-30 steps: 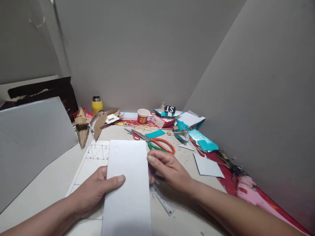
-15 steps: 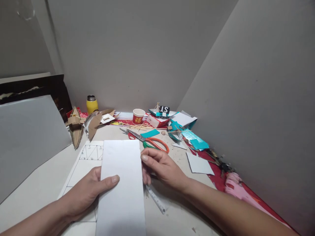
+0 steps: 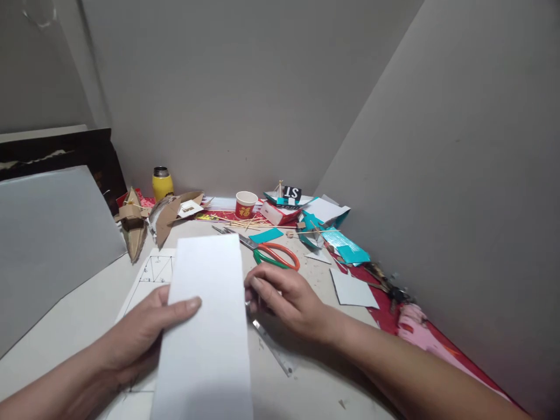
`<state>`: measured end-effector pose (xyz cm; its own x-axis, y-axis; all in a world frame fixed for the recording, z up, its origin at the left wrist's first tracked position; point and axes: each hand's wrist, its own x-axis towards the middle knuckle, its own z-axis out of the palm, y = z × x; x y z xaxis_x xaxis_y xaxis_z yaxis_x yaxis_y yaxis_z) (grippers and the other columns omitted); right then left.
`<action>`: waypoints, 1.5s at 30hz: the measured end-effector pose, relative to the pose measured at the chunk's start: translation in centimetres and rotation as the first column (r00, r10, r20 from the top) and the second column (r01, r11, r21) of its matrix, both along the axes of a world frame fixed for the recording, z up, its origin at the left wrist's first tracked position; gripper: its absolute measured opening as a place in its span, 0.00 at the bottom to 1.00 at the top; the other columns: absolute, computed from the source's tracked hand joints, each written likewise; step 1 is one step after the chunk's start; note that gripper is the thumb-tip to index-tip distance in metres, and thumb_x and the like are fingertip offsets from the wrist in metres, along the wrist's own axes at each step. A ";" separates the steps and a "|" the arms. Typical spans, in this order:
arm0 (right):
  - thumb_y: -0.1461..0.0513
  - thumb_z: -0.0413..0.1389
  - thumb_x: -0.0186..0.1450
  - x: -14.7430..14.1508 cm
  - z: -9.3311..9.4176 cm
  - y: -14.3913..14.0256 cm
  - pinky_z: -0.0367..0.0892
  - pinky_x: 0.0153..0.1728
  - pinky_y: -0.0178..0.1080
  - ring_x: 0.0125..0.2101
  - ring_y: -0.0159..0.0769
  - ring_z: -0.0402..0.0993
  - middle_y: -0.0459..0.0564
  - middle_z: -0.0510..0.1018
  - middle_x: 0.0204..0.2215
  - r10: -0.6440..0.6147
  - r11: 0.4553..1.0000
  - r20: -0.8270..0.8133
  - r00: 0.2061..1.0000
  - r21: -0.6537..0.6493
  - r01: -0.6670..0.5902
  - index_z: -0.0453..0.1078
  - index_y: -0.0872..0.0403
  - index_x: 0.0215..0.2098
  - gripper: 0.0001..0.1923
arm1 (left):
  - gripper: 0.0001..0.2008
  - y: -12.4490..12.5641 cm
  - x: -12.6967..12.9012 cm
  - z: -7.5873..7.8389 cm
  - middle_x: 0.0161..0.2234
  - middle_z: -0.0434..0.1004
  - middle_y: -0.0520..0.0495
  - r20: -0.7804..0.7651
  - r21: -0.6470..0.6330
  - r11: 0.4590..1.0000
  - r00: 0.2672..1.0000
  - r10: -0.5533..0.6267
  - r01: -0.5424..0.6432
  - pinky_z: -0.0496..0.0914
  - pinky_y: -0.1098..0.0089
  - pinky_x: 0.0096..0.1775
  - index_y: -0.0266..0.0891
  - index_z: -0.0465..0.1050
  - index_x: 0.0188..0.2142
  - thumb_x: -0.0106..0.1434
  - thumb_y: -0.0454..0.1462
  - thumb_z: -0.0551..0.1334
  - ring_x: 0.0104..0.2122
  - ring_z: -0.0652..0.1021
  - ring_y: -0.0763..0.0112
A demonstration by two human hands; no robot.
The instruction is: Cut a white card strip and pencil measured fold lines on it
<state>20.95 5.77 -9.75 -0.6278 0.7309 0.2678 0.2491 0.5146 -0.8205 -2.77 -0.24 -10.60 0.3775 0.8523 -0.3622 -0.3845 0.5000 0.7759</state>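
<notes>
My left hand (image 3: 153,326) grips a long white card (image 3: 207,326) from its left side, thumb flat on the face and fingers behind. The card stands raised toward me over the table. At its right edge is my right hand (image 3: 284,297), fingers curled with thumb against the index finger; a small, unclear shiny bit shows beneath them. What these fingers hold, if anything, I cannot make out. Below the right hand lies a clear ruler (image 3: 275,350). Partly covered by the card and left hand is a paper with ruled lines and triangles (image 3: 157,268).
Orange-and-green-handled scissors (image 3: 276,255) lie beyond the card. Farther back stand a red paper cup (image 3: 246,205) and a yellow bottle (image 3: 163,184), with wooden sticks (image 3: 249,223) and cardboard boats (image 3: 133,227). A white card piece (image 3: 353,287) lies right; a large grey board (image 3: 56,251) leans left.
The white card and my left hand have shifted slightly left and up. My right hand has moved a little left, its fingers more curled in by the card's edge.
</notes>
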 end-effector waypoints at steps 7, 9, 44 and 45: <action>0.58 0.54 0.67 0.9 1.0 1.1 0.57 0.27 0.36 0.27 0.36 0.69 0.51 0.77 0.29 -0.120 0.976 0.683 0.721 0.215 -0.042 0.68 0.54 0.31 0.09 | 0.14 1.5 -1.2 0.4 0.25 0.83 0.45 -0.259 0.026 0.927 0.893 0.368 -0.374 0.76 0.66 0.26 0.35 0.75 0.41 0.55 0.38 0.71 0.20 0.80 0.64; 0.54 0.56 0.66 0.7 1.0 0.6 0.55 0.26 0.37 0.27 0.37 0.70 0.52 0.77 0.29 -0.123 0.973 0.718 0.685 0.222 -0.059 0.68 0.54 0.32 0.12 | 0.14 1.6 -1.0 0.0 0.26 0.83 0.44 -0.302 0.034 0.931 0.884 0.357 -0.364 0.75 0.66 0.26 0.35 0.75 0.39 0.55 0.38 0.70 0.21 0.80 0.63; 0.53 0.55 0.63 1.0 -0.5 3.7 0.66 0.24 0.36 0.23 0.34 0.69 0.44 0.73 0.23 -0.249 0.913 0.061 0.967 -0.320 0.255 0.67 0.53 0.41 0.13 | 0.40 -0.1 0.8 -1.6 0.52 0.76 0.35 -0.384 0.168 0.980 0.908 0.167 -0.109 0.71 0.61 0.43 0.36 0.51 0.67 0.57 0.33 0.65 0.45 0.79 0.54; 0.53 0.56 0.62 0.8 -0.5 3.7 0.65 0.23 0.35 0.23 0.33 0.69 0.44 0.73 0.24 -0.257 0.895 0.022 0.966 -0.372 0.247 0.66 0.52 0.40 0.13 | 0.41 -0.1 0.8 -1.5 0.51 0.76 0.34 -0.395 0.160 0.979 0.901 0.178 -0.123 0.71 0.61 0.42 0.36 0.49 0.67 0.57 0.34 0.65 0.44 0.79 0.54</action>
